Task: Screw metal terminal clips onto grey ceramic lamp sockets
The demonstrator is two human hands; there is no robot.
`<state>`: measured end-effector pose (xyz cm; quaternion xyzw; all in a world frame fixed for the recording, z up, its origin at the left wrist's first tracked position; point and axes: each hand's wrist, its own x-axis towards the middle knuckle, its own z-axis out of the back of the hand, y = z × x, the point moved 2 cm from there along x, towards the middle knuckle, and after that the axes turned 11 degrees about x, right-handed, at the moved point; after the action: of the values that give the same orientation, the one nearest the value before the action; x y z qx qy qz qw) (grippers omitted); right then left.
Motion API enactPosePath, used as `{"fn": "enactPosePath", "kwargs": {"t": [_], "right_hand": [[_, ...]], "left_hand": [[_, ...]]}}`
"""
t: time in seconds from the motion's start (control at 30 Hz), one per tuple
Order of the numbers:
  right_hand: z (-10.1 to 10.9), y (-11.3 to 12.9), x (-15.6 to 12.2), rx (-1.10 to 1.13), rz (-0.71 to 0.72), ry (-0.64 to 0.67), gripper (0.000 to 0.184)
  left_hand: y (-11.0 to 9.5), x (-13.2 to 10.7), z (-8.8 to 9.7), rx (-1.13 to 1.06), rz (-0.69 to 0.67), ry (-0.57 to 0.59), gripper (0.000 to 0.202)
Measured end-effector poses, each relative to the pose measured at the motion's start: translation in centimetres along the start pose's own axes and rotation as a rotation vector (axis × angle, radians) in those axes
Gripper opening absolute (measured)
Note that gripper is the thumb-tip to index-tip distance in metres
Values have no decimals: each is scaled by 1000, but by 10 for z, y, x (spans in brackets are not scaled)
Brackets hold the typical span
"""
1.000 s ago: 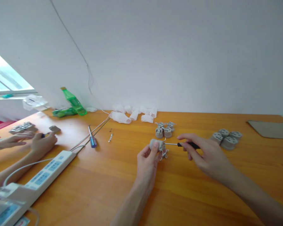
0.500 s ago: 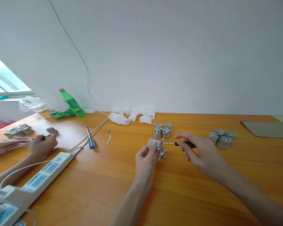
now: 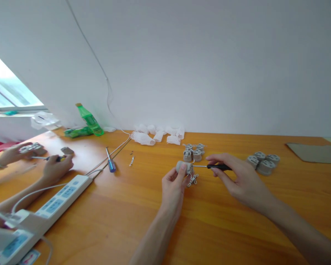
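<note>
Person's left hand [image 3: 173, 189] has its fingers [image 3: 168, 179] clenched around a round grey socket body [image 3: 179, 166], held just above the orange wooden tabletop [image 3: 132, 224], w/ a small silver metal fitting [image 3: 193, 180] hanging below it. Right hand [image 3: 244, 180] pinches a slim black-handled screwdriver [image 3: 219, 167] btwn thumb & fingers, steel tip at the socket's right side (touching or nearly, too small to be sure). Behind: four more grey sockets [image 3: 192, 151] w/ metal bits, another cluster of grey sockets [image 3: 263, 163] further right, white mesh sleeves [image 3: 154, 137] by the wall. Far left, a co-worker's hands [image 3: 57, 167] hold a yellow-handled screwdriver [image 3: 52, 158] near a white power strip [image 3: 63, 197].
</note>
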<state>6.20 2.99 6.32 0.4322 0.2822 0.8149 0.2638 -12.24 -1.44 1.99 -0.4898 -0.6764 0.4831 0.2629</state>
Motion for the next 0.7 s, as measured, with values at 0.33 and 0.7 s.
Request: {"fn": "enactPosePath", "kwargs": {"t": [0.33, 0.7], "right_hand": [[3, 0, 1, -30, 7, 26, 27], [-1, -2, 0, -16, -135, 52, 26]], "left_hand": [[-2, -1, -1, 8, -8, 6, 35], [-3, -1, 0, 23, -14, 19, 35]]}}
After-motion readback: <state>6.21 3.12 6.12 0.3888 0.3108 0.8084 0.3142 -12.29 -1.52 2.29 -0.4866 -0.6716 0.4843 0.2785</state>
